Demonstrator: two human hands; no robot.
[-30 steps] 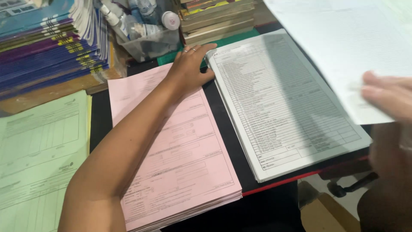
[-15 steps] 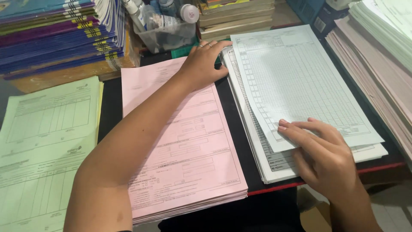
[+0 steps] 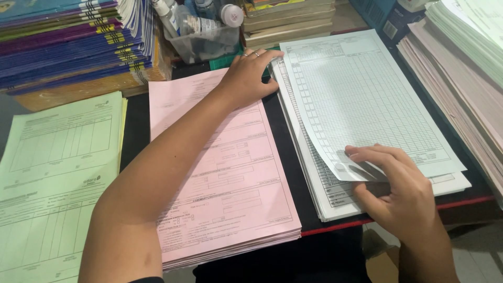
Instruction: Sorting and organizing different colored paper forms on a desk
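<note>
Since a moment ago, the right hand [image 3: 401, 194] has slid its fingers under the near-left corner of the top gridded sheet [image 3: 361, 99], pinching and curling it up off the white stack [image 3: 335, 202]. The left hand [image 3: 246, 78] stays flat, fingers spread, steadying that stack's far-left corner beside the pink forms [image 3: 225, 173].

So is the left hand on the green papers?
No, the left hand rests at the top of the pink stack; the green papers lie untouched beside it.

From my seat: left hand [image 3: 246, 78] is stretched far forward, palm flat, fingers together, at the white stack's [image 3: 335, 204] top-left corner. Right hand [image 3: 401, 191] curls at its near edge, fingertips pinching.
</note>
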